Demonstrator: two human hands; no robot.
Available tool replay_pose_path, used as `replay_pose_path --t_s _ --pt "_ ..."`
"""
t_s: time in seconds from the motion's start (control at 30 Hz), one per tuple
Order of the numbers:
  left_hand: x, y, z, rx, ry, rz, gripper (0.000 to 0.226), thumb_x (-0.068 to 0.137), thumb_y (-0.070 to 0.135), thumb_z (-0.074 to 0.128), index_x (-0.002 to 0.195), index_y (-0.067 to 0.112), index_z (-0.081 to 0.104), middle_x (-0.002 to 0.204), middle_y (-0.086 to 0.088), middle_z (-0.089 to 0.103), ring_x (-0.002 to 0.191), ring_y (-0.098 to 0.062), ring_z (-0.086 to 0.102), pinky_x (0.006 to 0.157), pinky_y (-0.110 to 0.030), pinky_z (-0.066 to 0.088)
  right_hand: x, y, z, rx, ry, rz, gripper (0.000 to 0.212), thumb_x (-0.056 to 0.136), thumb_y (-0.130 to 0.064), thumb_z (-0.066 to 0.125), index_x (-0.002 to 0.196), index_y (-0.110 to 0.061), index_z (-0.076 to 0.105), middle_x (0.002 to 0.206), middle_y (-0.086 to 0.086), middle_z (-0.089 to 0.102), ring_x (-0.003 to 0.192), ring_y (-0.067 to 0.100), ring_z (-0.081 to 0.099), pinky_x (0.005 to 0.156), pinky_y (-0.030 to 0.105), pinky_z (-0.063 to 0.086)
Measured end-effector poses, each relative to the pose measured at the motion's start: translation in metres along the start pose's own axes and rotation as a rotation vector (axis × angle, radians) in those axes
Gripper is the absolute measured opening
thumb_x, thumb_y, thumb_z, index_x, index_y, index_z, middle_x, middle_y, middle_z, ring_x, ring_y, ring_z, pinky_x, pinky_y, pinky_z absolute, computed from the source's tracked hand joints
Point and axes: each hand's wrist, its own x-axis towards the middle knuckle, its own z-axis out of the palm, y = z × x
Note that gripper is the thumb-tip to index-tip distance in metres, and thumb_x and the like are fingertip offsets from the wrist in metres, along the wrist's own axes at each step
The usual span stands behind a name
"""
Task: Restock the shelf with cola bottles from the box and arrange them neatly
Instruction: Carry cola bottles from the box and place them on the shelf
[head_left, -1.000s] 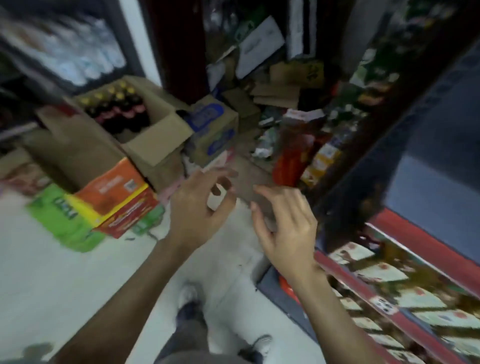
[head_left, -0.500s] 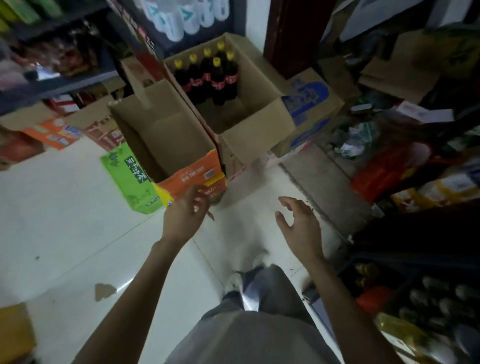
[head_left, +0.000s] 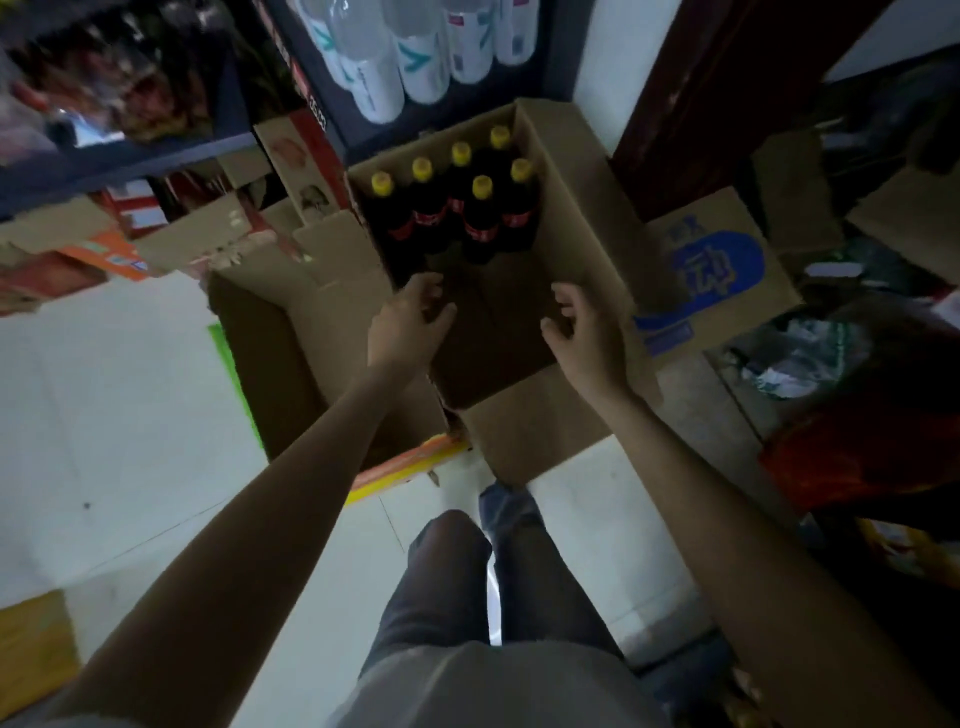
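Nearest, at frame centre, the left hand (head_left: 410, 322) and right hand (head_left: 584, 332) were held over the open box (head_left: 576, 228), each grip loosely spread and empty. Beyond them, six cola bottles (head_left: 467, 208) were stood upright against the box's far wall. Each bottle would best be grasped below its yellow cap and lifted straight up.

Pale tiled floor (head_left: 130, 426) is carrying an open cardboard box (head_left: 576, 218), a blue-printed carton (head_left: 722, 270) touching its right side.
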Motion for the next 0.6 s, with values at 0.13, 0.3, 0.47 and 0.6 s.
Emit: replay_pose_path --t_s 0.13,0.3,0.47,0.6 --pt "0.068 -0.002 0.021 -0.022 0.03 -0.047 0.049 0.093 0.035 0.057 0.137 0.019 0.041 0.13 -0.002 0.055 0.117 -0.016 0.054 0.092 -0.035 0.049 0.085 0.003 0.02 0.008 -0.018 0.022 0.053 0.093 -0.015 0.06 0.142 -0.015 0.039 0.141 0.006 0.048 0.129 0.019 0.046 0.092 0.024 0.039" --pt "0.147 -0.016 0.067 0.025 0.081 0.005 0.057 0.093 0.042 0.054 0.141 0.019 0.034 0.137 -0.004 0.049 0.124 -0.018 0.049 0.095 -0.035 0.046 0.168 0.026 0.062 0.024 0.186 -0.131 0.052 0.088 -0.005 0.061 0.138 -0.005 0.045 0.139 0.014 0.05 0.131 0.027 0.045 0.107 0.039 0.04" --pt "0.207 -0.032 0.108 0.033 0.095 0.022 0.072 0.086 0.04 0.064 0.144 0.017 0.027 0.145 -0.007 0.04 0.132 -0.023 0.041 0.101 -0.038 0.041 0.229 0.048 0.104 -0.069 0.202 -0.035 0.076 0.083 -0.008 0.068 0.147 -0.004 0.029 0.15 0.016 0.036 0.141 0.028 0.032 0.116 0.039 0.03" --pt "0.226 -0.04 0.131 0.039 0.166 0.035 0.078 0.081 0.038 0.07 0.143 0.016 0.03 0.142 -0.009 0.041 0.128 -0.025 0.045 0.091 -0.038 0.047 0.251 0.057 0.118 -0.117 0.192 -0.015 0.078 0.08 -0.006 0.071 0.146 -0.003 0.029 0.148 0.015 0.038 0.14 0.026 0.033 0.112 0.027 0.026"
